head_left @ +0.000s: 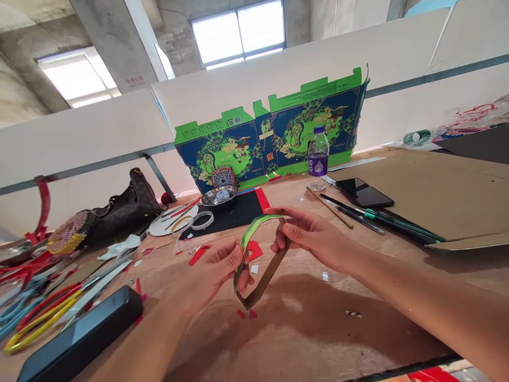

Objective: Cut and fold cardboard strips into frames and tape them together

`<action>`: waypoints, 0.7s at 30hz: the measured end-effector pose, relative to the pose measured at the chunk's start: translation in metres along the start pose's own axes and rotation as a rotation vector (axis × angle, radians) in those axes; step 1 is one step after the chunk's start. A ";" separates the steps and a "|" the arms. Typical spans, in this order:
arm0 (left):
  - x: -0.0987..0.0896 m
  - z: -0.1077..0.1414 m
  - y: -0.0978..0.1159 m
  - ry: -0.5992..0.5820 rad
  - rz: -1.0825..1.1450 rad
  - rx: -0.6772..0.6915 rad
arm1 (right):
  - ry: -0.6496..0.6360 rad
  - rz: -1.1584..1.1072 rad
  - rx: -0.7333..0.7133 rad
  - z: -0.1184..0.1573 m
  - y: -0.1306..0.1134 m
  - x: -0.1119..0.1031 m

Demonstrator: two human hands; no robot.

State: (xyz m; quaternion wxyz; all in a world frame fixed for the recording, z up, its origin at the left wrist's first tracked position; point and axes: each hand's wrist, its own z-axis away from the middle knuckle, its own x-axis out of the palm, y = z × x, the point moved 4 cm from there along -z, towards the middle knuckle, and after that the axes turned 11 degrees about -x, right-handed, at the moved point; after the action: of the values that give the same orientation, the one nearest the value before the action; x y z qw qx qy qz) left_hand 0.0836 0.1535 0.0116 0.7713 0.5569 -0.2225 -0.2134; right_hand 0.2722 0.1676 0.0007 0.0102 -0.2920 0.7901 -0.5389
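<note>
Between my two hands, above the wooden table, is a bent cardboard strip (pixel 265 284), green on one face and plain brown on the other. It curves into a loop with a sharp fold at the bottom. My left hand (pixel 220 268) pinches the green side at the left between thumb and fingers. At the upper right, my right hand (pixel 304 231) has its thumb and fingers closed on the strip where the green and brown parts meet. Below and behind the loop lie red paper scraps (pixel 254 249) and small white bits.
A green and blue printed carton (pixel 262 143) stands at the back, with a water bottle (pixel 318 162) before it. To the right are a phone (pixel 363 192), pens and a cardboard sheet (pixel 449 191). Scissors (pixel 43 318), a black case (pixel 83 339) and a brown bag (pixel 123 215) lie left.
</note>
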 end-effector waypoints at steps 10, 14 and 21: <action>-0.008 0.005 0.011 0.057 0.133 0.108 | 0.055 -0.005 0.063 0.000 0.004 0.003; -0.006 0.003 0.008 0.064 0.107 0.078 | 0.099 -0.016 0.035 -0.001 0.003 0.002; -0.004 0.001 0.003 0.106 0.048 -0.019 | -0.013 0.091 -0.059 -0.001 -0.003 -0.005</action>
State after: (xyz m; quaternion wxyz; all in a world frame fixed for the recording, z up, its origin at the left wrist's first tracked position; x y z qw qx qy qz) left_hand 0.0802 0.1564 0.0147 0.7920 0.5546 -0.1927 -0.1671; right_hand 0.2772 0.1704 0.0020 0.0316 -0.2594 0.8180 -0.5125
